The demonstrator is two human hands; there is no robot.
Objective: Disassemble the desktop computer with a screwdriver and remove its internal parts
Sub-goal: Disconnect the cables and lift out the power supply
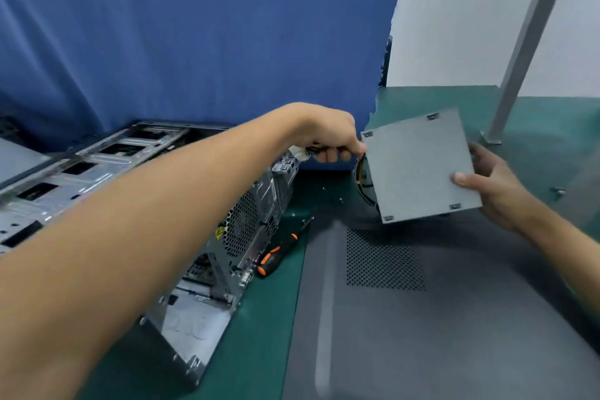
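The opened metal computer case (227,237) lies on its side at the left of the green table. A grey power supply box (418,166) hangs tilted above the table, to the right of the case. My right hand (493,185) grips its right edge, thumb on the top face. My left hand (328,136) reaches over the case and grips a bundle of cables with a white connector (300,153) at the box's left side. More yellow and black cables (362,178) show under the box. A black and orange screwdriver (279,252) lies beside the case.
The grey side panel (422,318) with a perforated vent lies flat on the green mat (276,318) at the front right. Small loose screws (341,200) lie behind the screwdriver. A blue cloth hangs behind, and a grey metal post (519,52) stands at the back right.
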